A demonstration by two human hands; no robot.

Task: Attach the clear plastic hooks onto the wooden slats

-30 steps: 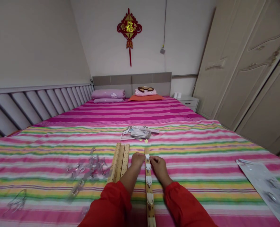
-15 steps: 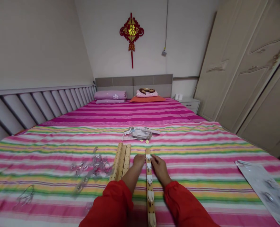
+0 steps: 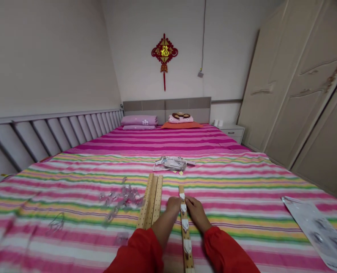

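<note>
A narrow wooden strip (image 3: 186, 236) with small holes lies lengthwise before me on the striped sheet. Along it sit several white hooks (image 3: 185, 225) in a row. My left hand (image 3: 173, 206) is closed at the strip's left edge by the far end, its fingertips mostly hidden. From the other side my right hand (image 3: 197, 212) pinches at the farthest white hook (image 3: 182, 196), thumb and forefinger close together. To the left of my left hand lie more perforated wooden strips (image 3: 149, 201), side by side.
Small clear plastic packets (image 3: 127, 195) are scattered left of the strips. A thin wire-like loop (image 3: 56, 222) lies farther left. Beyond my hands is a plastic-wrapped bundle (image 3: 172, 163). A clear packaging sheet (image 3: 313, 231) lies at right. A slatted rail (image 3: 80, 127) borders the bed.
The view has tilted up and turned slightly left. The hooked strip has come slightly nearer to me, with both hands still at its far end.
</note>
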